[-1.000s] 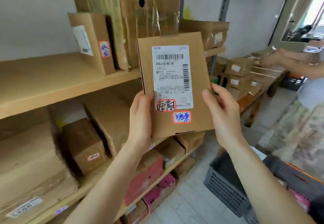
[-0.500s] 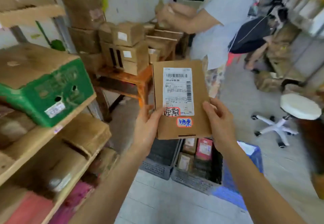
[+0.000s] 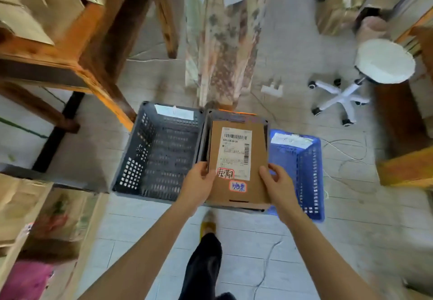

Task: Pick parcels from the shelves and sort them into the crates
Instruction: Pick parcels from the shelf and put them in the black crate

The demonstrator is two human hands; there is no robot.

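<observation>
Hands: both are on the one parcel (image 3: pixel 237 163). The left hand (image 3: pixel 199 182) pinches its left edge and the right hand (image 3: pixel 278 182) curls round its right edge.
Where the parcel's at: label side up, held over the middle crate (image 3: pixel 234 114) and hiding nearly all of its opening. Can't tell if it touches the rim.
What changed vs half a sec ago: the view has swung down to the floor (image 3: pixel 293 241). Back then the parcel stood upright with the other person (image 3: pixel 222 41) behind it, and you could see a few parcels lying in the middle crate. Grip looks the same, with both hands at the same spots on the edges.
Tabletop: one wooden tabletop (image 3: pixel 77 48), top left, with cardboard boxes on it.
Crates: three in a row on the floor. The left crate (image 3: pixel 138 159) and the middle one are dark grey, and the blue crate (image 3: pixel 309 173) is on the right.
Stool: one white stool (image 3: pixel 384 61) on castors, well apart from the crates.
Parcel in hand: just the one.
Shipping label: one shipping label (image 3: pixel 236 152), white.
Stickers: two handwritten stickers (image 3: pixel 237 186) with red borders, near the parcel's lower end.
</observation>
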